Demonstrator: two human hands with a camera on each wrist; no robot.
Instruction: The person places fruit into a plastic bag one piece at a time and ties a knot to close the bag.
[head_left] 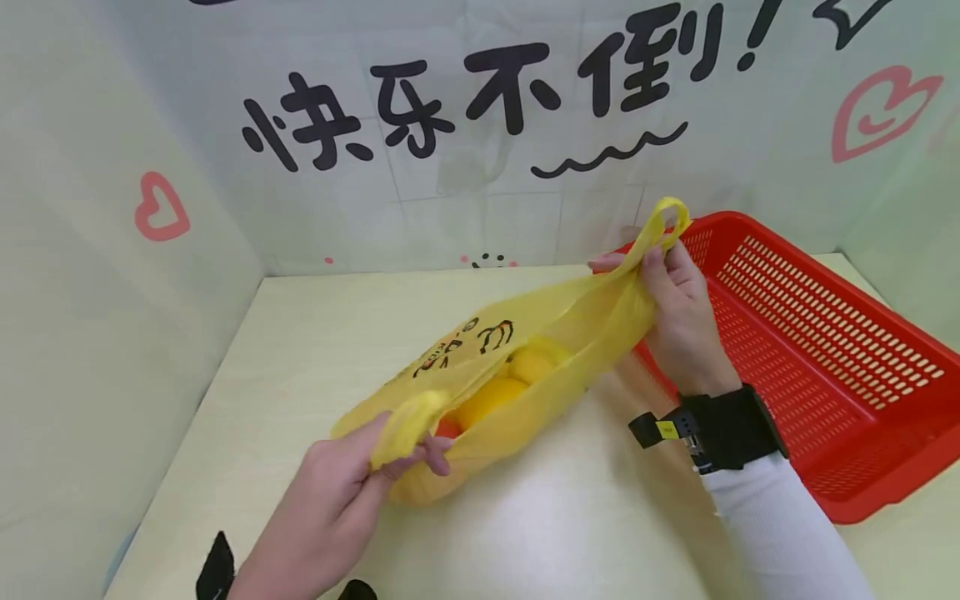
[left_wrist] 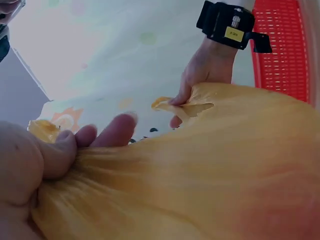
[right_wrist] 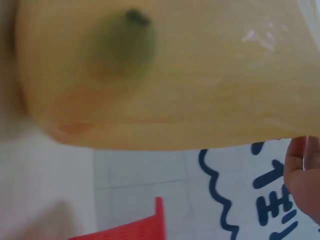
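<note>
A yellow plastic bag [head_left: 517, 433] with dark printed drawings is stretched between both hands above the table. My left hand [head_left: 330, 492] grips its near-left handle, while my right hand [head_left: 684, 325] holds the opposite handle at the upper right. Through the mouth show yellow rounded fruits [head_left: 491, 402] and a bit of something red [head_left: 448, 427]. In the right wrist view, a greenish rounded thing [right_wrist: 120, 47] with a dark tip shows blurred through the plastic. A reddish patch [left_wrist: 280, 205] shines through the bag in the left wrist view. Other contents are hidden.
A red perforated plastic basket [head_left: 896, 321] stands at the right, beside and partly behind my right forearm. The pale table [head_left: 300, 358] meets a white backdrop [head_left: 450, 225] with black lettering and pink hearts at the back and sides.
</note>
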